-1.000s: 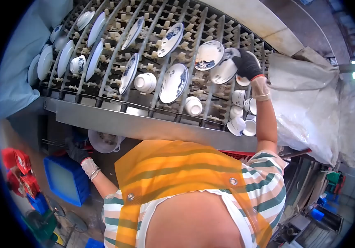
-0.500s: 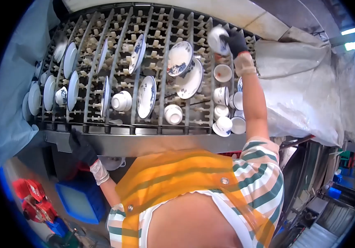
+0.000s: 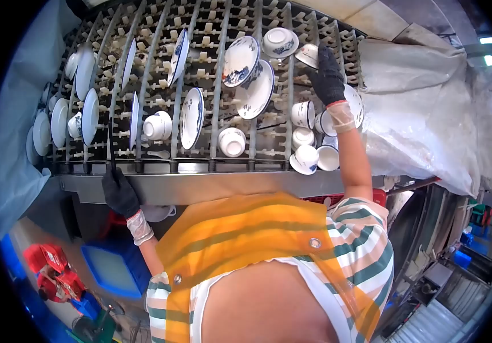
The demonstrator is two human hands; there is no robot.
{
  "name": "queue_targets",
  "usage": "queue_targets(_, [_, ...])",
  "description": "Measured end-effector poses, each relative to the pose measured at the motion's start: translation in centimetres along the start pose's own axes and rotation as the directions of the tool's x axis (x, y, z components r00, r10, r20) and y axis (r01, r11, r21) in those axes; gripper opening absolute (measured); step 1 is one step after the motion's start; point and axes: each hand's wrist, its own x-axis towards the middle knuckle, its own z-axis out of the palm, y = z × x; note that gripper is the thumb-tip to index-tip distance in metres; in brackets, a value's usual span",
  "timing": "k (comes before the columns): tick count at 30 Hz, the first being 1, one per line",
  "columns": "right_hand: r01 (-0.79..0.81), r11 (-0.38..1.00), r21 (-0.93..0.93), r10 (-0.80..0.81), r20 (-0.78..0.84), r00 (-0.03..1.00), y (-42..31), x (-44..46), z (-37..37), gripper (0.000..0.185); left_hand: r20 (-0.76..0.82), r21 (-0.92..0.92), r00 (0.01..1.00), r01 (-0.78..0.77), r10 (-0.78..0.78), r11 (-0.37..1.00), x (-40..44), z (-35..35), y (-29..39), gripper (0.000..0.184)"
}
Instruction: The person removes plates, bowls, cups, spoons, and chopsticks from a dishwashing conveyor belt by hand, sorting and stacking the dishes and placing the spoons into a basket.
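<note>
My right hand (image 3: 328,80), in a black glove, is closed at the side of a small white bowl (image 3: 308,55), which is tilted above the rack belt. Just left of it an upturned white bowl (image 3: 278,40) with a blue pattern rests on the belt. Below my right hand are several small bowls and cups, among them a blue-rimmed bowl (image 3: 302,114) and an upturned bowl (image 3: 305,158). At the belt's front edge my left hand (image 3: 121,193), also gloved in black, is closed around a thin dark chopstick (image 3: 110,137) pointing up over the belt.
The pegged rack belt (image 3: 211,143) carries several oval plates, such as this one (image 3: 191,119), and upright plates at the left. A metal ledge (image 3: 200,184) runs along its front. Plastic sheets (image 3: 406,126) hang at both sides. A blue bin (image 3: 114,266) stands below left.
My right hand has left one bowl upturned on the belt and taken hold of another. The left hand has shifted slightly right, and a dark chopstick now shows in it.
</note>
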Motion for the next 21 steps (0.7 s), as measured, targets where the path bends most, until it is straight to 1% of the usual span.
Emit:
queue_targets(1, [-0.067, 0.998, 0.005, 0.067, 0.061, 0.996, -1.8, -0.8, -1.9, 0.063, 0.008, 0.002, 1.0, -0.001, 0.001, 1.0, -0.1, 0.0, 0.2, 0.023])
queue_targets(2, [-0.324, 0.944, 0.069, 0.244, 0.518, 0.82, -3.1, -0.9, -4.5, 0.064, 0.007, 0.048, 1.0, 0.002, -0.002, 0.999, -0.2, 0.0, 0.3, 0.023])
queue_targets(3, [-0.197, 0.926, 0.323, -0.034, 0.59, 0.807, -1.4, -2.6, -3.4, 0.054, 0.005, 0.091, 1.0, 0.008, -0.008, 0.996, -0.3, 0.1, 0.5, 0.023])
queue_targets(5, [-0.163, 0.872, 0.461, -0.27, 0.732, 0.625, -2.9, -3.0, -6.9, 0.055, 0.006, 0.09, 1.0, 0.012, -0.013, 0.996, -0.4, 0.1, 0.9, 0.024])
queue_targets(6, [-0.161, 0.873, 0.46, -0.273, 0.735, 0.62, -2.4, -3.2, -6.8, 0.055, 0.003, 0.092, 1.0, 0.013, -0.014, 0.996, -0.6, 0.1, 1.1, 0.024])
queue_targets(7, [-0.177, 0.832, 0.525, -0.303, 0.698, 0.648, -1.9, -3.5, -6.5, 0.051, 0.006, 0.094, 1.0, 0.017, -0.018, 0.995, -0.7, 0.1, 1.2, 0.024])
queue_targets(8, [-0.192, 0.785, 0.588, -0.328, 0.659, 0.677, -1.5, -3.7, -6.1, 0.047, 0.003, 0.07, 1.0, -0.013, 0.013, 0.997, -0.8, 0.2, 1.1, 0.024])
queue_targets(9, [-0.192, 0.785, 0.59, -0.33, 0.659, 0.676, -1.1, -3.4, -5.7, 0.047, -0.004, 0.045, 0.999, -0.044, 0.044, 0.998, -0.8, 0.2, 1.1, 0.024])
queue_targets(10, [-0.095, 0.88, 0.465, -0.306, 0.709, 0.635, -1.1, -2.8, -5.4, 0.042, 0.042, 0.067, 0.999, -0.028, 0.025, 0.997, -0.7, 0.2, 1.0, 0.024])
queue_targets(11, [0.012, 0.944, 0.329, -0.27, 0.755, 0.598, -1.3, -2.5, -5.2, 0.036, 0.04, 0.069, 0.999, -0.028, 0.025, 0.997, -0.8, 0.2, 1.2, 0.024])
queue_targets(12, [-0.009, 0.965, 0.263, -0.184, 0.698, 0.692, -1.6, -3.3, -4.2, 0.03, -0.001, 0.04, 0.998, -0.063, 0.063, 0.997, -0.8, 0.1, 1.6, 0.024])
queue_targets(13, [-0.023, 0.979, 0.203, -0.128, 0.697, 0.706, -3.1, -3.2, -5.0, 0.028, -0.042, 0.012, 0.994, -0.098, 0.098, 0.995, -0.9, 0.2, 2.0, 0.023])
queue_targets(14, [-0.075, 0.949, 0.305, -0.094, 0.504, 0.858, -4.1, -4.1, -5.1, 0.027, -0.048, 0.012, 0.995, -0.09, 0.09, 0.996, -0.9, 0.2, 2.3, 0.023])
queue_targets(15, [-0.097, 0.904, 0.416, -0.03, 0.29, 0.957, -5.1, -5.0, -5.1, 0.027, -0.035, 0.022, 0.996, -0.084, 0.085, 0.996, -1.1, 0.1, 2.5, 0.023])
queue_targets(16, [0.009, 0.954, 0.298, -0.055, 0.146, 0.988, -6.8, -4.9, -5.8, 0.031, -0.016, 0.033, 0.996, -0.082, 0.083, 0.996, -1.4, 0.0, 2.7, 0.022])
queue_targets(17, [0.007, 0.954, 0.299, -0.055, 0.151, 0.987, -6.6, -5.1, -6.1, 0.031, -0.011, 0.035, 0.997, -0.08, 0.081, 0.996, -1.8, -0.1, 2.8, 0.022])
queue_targets(19, [0.198, 0.957, 0.214, -0.238, 0.18, 0.954, -5.8, -5.0, -6.7, 0.033, -0.036, 0.068, 0.994, -0.097, 0.1, 0.993, -1.6, 0.2, 3.1, 0.021])
queue_targets(20, [0.11, 0.968, 0.227, -0.168, 0.253, 0.953, -4.4, -4.8, -7.5, 0.031, -0.036, 0.062, 0.993, -0.106, 0.108, 0.992, -1.6, 0.2, 3.3, 0.021])
queue_targets(21, [0.003, 0.948, 0.319, -0.048, 0.136, 0.99, 0.3, -6.0, -4.8, 0.031, -0.023, 0.067, 0.995, -0.096, 0.097, 0.993, -1.7, 0.1, 3.6, 0.021])
